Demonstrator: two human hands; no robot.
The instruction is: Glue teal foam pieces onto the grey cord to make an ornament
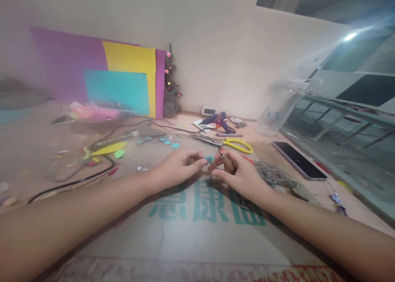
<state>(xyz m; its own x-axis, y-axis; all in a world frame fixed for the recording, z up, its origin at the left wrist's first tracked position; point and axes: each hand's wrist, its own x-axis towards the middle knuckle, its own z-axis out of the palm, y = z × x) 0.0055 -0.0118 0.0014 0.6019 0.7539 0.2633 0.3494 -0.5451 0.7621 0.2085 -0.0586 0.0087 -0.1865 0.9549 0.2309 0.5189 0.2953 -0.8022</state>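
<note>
Near the middle of the table, my left hand (180,167) pinches a small teal foam flower (210,159) between thumb and fingertips. My right hand (243,175) is closed around a slim awl (227,162) with a wooden handle, its thin metal end pointing up and left. The right fingertips are close to the teal piece; whether they touch it is not clear. Just beyond the hands lie scissors (237,145) with yellow handles. More teal flower cutouts (175,145) rest past my left hand. A bundle of grey cord (274,176) sits beside my right wrist.
A blue glue gun (218,121) and a small white digital clock (209,110) stand by the wall. Coloured foam sheets (123,88) lean at back left. A black cable (74,184) crosses the left side. To the right are a phone (298,160) and a clear plastic jug (274,109).
</note>
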